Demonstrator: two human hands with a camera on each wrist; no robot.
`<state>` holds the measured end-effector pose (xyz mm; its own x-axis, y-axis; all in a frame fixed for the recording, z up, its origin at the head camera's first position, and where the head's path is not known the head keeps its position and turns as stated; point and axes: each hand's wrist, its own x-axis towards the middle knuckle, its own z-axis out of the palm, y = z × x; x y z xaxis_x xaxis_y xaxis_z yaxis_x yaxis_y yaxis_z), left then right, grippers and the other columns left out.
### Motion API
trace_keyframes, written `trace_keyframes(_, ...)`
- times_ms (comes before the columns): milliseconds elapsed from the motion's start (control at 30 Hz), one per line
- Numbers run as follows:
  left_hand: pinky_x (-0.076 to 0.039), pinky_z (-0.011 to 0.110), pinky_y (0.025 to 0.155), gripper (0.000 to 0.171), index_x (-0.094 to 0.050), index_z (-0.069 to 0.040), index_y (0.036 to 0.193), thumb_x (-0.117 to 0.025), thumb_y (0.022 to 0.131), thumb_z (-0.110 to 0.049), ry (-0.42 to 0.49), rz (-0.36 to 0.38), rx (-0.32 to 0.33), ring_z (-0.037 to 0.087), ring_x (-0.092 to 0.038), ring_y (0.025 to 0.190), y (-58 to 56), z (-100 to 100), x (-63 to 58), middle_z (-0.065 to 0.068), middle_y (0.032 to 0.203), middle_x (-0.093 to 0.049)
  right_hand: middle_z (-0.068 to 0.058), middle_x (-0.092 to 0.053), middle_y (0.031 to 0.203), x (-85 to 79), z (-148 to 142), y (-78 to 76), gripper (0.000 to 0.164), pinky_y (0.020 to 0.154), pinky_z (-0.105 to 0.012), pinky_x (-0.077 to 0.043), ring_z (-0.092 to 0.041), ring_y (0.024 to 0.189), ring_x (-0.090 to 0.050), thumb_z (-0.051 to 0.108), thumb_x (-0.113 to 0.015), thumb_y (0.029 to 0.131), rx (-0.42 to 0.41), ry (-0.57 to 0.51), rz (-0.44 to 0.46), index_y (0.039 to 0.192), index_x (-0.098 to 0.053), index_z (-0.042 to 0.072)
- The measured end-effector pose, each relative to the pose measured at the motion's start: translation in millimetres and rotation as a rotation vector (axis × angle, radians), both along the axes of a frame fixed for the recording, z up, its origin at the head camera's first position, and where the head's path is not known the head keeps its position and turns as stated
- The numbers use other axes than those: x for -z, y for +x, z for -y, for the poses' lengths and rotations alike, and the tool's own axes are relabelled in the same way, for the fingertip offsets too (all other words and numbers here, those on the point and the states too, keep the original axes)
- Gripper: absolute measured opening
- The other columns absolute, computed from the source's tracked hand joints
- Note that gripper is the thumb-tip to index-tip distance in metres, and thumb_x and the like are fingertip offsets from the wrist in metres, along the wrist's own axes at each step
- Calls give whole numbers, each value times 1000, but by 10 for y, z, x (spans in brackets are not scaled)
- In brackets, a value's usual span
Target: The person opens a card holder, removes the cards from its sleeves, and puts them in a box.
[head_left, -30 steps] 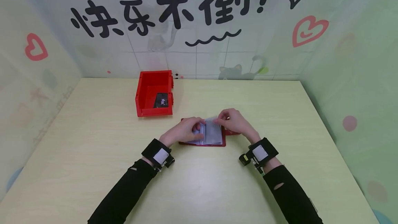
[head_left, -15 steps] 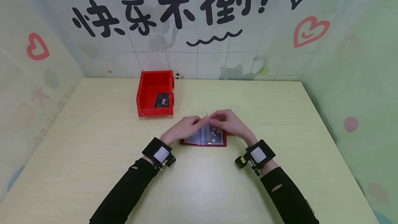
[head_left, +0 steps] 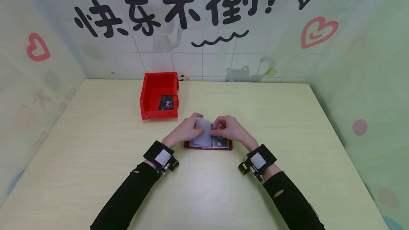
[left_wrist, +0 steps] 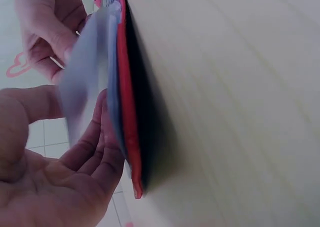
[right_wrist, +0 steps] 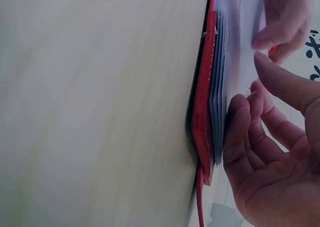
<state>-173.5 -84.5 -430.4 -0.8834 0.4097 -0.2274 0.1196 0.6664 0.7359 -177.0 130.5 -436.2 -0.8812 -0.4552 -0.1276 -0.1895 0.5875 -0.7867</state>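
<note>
A red card holder lies open on the table between both hands, filled with clear plastic sleeve pages. On its right side a black card shows through a sleeve. My left hand grips a blurred, lifted sleeve page loosely, thumb on its outer face and fingers behind it. My right hand rests its bent fingertips against the right-hand pages, with the thumb apart from them. Part of the black card is hidden beneath this hand.
Behind and to the left stands a red plastic bin with a black card marked Vip inside. A red strap hangs off the holder's edge. Printed curtains enclose the back and sides of the table.
A sleeve page has turned over from right to left, uncovering the black card. Both hands met at the middle; the left has since moved back left, and the right stays nearer the middle.
</note>
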Motion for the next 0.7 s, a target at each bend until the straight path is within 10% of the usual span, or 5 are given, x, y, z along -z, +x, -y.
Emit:
trace_keyframes(400,-53,35,83,56,-41,-9,142,-69,95,-19,-132,13,-114,25,-58,97,62,-36,-60,14,107,-62,-3,-56,79,33,-61,-6,16,69,-25,-44,-15,75,-52,4,-76,86,-31,20,32,99,-67,4)
trace_keyframes(700,-52,39,95,44,-57,-8,129,-74,90,-15,-282,-155,-89,27,-52,111,78,-120,-88,13,119,-56,0,-50,69,-19,-116,14,22,61,-23,-38,-14,67,-49,16,-81,85,16,183,-4,88,-61,7)
